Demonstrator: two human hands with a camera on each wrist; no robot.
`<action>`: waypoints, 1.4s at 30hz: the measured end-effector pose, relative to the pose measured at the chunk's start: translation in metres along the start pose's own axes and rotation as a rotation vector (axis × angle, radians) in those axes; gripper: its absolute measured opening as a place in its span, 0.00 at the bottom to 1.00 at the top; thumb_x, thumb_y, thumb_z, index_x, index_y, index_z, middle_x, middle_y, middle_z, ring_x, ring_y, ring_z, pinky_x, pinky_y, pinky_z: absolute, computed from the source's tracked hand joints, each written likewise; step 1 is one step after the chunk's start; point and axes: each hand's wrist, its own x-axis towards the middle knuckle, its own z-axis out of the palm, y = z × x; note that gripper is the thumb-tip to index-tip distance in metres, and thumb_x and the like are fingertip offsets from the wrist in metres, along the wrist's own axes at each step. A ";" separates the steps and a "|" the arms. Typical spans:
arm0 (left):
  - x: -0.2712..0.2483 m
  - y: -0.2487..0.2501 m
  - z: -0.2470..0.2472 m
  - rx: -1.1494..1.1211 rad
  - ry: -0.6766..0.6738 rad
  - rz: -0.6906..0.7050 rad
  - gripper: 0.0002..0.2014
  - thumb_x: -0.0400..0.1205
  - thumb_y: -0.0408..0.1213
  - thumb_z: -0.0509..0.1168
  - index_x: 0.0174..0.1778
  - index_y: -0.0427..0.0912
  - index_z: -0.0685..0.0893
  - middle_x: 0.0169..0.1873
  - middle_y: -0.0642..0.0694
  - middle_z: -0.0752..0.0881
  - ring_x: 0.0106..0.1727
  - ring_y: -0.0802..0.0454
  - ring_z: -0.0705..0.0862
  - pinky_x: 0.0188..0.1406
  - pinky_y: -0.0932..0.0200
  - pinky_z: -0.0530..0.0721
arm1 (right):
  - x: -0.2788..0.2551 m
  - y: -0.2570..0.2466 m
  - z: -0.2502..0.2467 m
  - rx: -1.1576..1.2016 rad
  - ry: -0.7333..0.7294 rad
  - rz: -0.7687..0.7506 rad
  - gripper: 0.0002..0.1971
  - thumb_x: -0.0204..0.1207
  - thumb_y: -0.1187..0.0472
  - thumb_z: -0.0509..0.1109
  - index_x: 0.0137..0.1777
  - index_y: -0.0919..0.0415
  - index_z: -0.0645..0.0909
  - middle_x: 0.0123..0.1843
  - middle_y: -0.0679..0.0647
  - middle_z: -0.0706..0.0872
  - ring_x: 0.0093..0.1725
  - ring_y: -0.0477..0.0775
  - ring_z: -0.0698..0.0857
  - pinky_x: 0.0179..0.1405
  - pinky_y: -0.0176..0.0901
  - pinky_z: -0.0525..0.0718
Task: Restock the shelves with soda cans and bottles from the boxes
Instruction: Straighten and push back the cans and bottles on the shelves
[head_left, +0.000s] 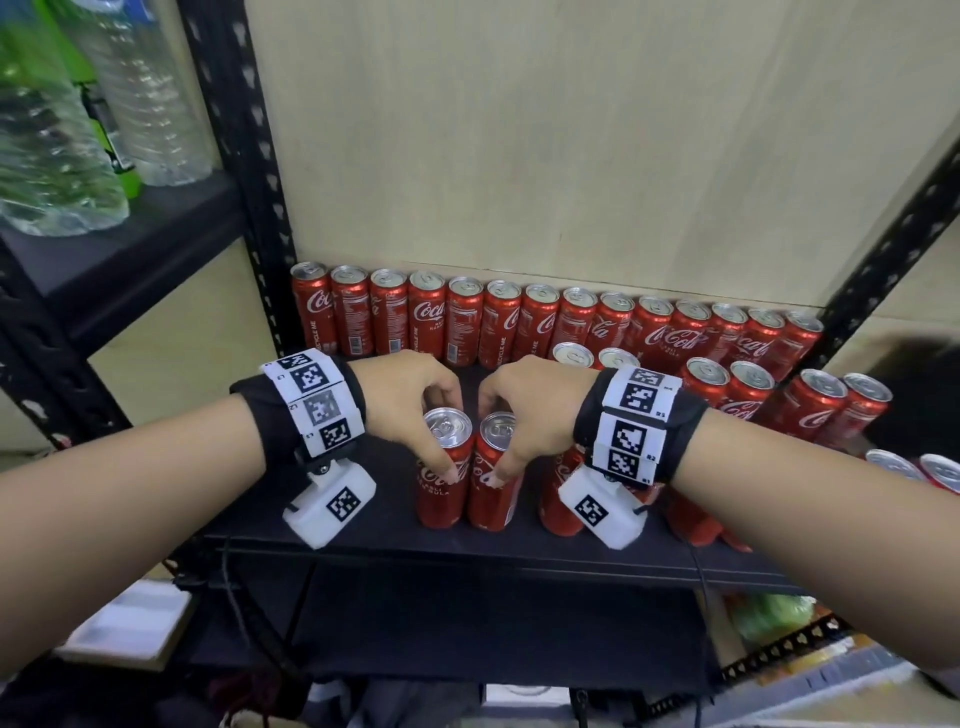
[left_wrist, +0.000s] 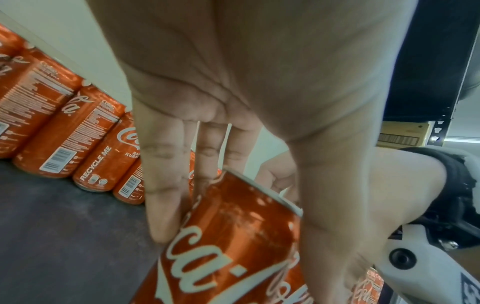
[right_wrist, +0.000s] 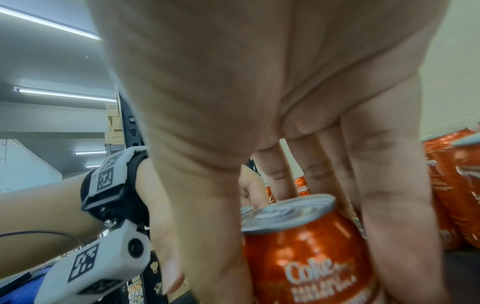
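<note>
Two red cola cans stand side by side near the front of the black shelf (head_left: 363, 540). My left hand (head_left: 415, 410) grips the left can (head_left: 441, 483) from above, thumb in front and fingers behind; the left wrist view shows that can (left_wrist: 233, 236) between thumb and fingers. My right hand (head_left: 524, 415) grips the right can (head_left: 493, 488) the same way, and its silver top (right_wrist: 288, 214) shows in the right wrist view. A long row of cans (head_left: 545, 322) lines the back wall.
More cans (head_left: 737, 389) fill the shelf's right half in shorter rows. Clear water bottles (head_left: 78, 130) stand on the neighbouring upper shelf at left. Black perforated posts (head_left: 244, 156) frame the bay. A lower shelf and floor clutter (head_left: 130, 629) lie below.
</note>
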 end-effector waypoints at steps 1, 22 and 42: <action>0.000 0.001 0.000 -0.004 0.005 -0.007 0.30 0.57 0.56 0.88 0.53 0.54 0.87 0.42 0.58 0.92 0.40 0.64 0.89 0.49 0.51 0.91 | 0.000 0.001 0.000 0.003 -0.006 -0.001 0.39 0.57 0.35 0.86 0.66 0.50 0.81 0.56 0.46 0.84 0.52 0.48 0.84 0.53 0.49 0.89; -0.006 -0.033 -0.153 0.286 0.521 -0.558 0.33 0.67 0.63 0.79 0.55 0.39 0.88 0.52 0.41 0.89 0.54 0.41 0.87 0.56 0.45 0.88 | 0.082 -0.010 -0.121 -0.063 0.246 0.056 0.35 0.76 0.30 0.67 0.71 0.56 0.81 0.66 0.54 0.87 0.64 0.58 0.84 0.64 0.53 0.81; 0.054 -0.154 -0.099 0.021 0.710 -0.577 0.18 0.74 0.40 0.77 0.58 0.41 0.85 0.55 0.42 0.86 0.53 0.42 0.86 0.50 0.50 0.87 | 0.239 -0.057 -0.097 -0.011 0.327 -0.056 0.24 0.71 0.47 0.76 0.65 0.57 0.84 0.56 0.55 0.89 0.51 0.59 0.88 0.51 0.50 0.88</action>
